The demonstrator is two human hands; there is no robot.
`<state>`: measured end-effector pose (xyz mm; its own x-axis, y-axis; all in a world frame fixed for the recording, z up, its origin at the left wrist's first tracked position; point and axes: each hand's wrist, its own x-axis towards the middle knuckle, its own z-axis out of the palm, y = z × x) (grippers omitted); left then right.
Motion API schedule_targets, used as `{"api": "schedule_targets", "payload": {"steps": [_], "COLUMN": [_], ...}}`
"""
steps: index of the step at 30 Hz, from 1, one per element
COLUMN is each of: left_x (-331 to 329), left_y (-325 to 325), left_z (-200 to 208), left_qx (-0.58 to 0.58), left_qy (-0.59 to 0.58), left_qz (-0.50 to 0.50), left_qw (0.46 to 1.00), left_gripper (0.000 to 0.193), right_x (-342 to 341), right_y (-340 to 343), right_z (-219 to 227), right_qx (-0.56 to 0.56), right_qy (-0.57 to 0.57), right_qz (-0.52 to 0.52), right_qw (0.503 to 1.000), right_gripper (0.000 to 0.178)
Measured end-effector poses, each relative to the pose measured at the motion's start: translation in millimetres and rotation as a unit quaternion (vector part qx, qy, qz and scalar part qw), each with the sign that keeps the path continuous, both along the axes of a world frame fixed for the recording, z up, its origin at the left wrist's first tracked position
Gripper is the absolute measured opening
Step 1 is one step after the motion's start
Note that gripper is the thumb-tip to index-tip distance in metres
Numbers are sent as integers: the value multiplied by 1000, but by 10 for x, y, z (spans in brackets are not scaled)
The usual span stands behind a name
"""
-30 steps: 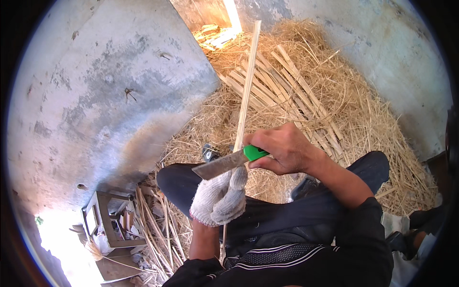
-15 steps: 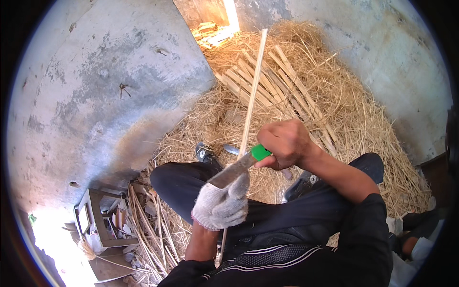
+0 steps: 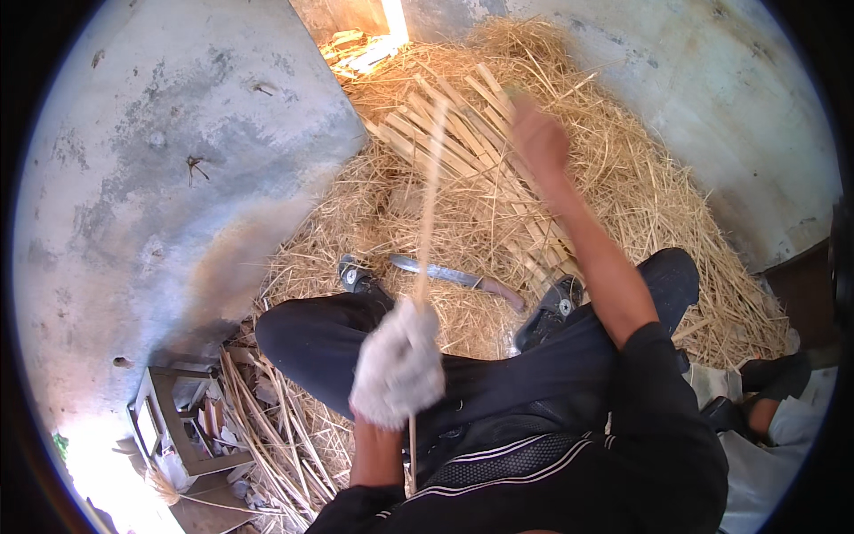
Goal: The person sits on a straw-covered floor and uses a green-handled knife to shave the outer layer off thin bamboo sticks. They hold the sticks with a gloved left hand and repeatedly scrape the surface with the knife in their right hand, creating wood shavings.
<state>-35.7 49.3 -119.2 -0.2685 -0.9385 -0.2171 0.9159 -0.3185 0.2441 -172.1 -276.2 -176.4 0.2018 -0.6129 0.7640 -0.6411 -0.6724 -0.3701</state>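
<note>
My left hand (image 3: 398, 367), in a white knitted glove, is closed around a long thin pale bamboo strip (image 3: 431, 191). The strip rises from the fist and slants away from me; its lower end comes out below the glove near my waist. Out past the strip and to its right, my bare right hand (image 3: 540, 142) is smeared by motion. A bit of green at its far side is the handle of the knife (image 3: 514, 92); the blade is too blurred to make out. The knife is apart from the strip.
Split bamboo slats (image 3: 454, 133) lie on a heap of shavings (image 3: 640, 214). A curved blade with a brown handle (image 3: 458, 277) rests between my feet. Left of me are a box-like frame (image 3: 191, 423) and thin strips (image 3: 276, 423). Grey walls (image 3: 205, 133) rise around; another person (image 3: 774, 427) sits at right.
My right hand has swung up and away with the knife, off the strip and the glove. My left hand has tilted the strip slightly left, and the view has shifted a little.
</note>
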Motion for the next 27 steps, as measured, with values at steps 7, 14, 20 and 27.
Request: {"api": "schedule_targets", "payload": {"steps": [7, 14, 20, 27], "left_x": [98, 85, 160, 131], "left_y": [349, -95, -33, -18], "left_z": [-138, 456, 389, 340], "left_qx": [13, 18, -58, -35], "left_qy": [-110, -257, -107, -44], "left_qz": [88, 88, 50, 19], "left_qw": [990, 962, 991, 998], "left_gripper": [33, 31, 27, 31], "right_x": [-1026, -87, 42, 83], "right_y": [-816, 890, 1381, 1277], "right_z": [449, 735, 732, 678], "right_qx": [279, 115, -19, -102], "right_qy": [-136, -35, 107, 100], "right_qz": [-51, 384, 423, 301], "right_qw": [949, 915, 900, 943], "right_gripper": [54, 34, 49, 49]}}
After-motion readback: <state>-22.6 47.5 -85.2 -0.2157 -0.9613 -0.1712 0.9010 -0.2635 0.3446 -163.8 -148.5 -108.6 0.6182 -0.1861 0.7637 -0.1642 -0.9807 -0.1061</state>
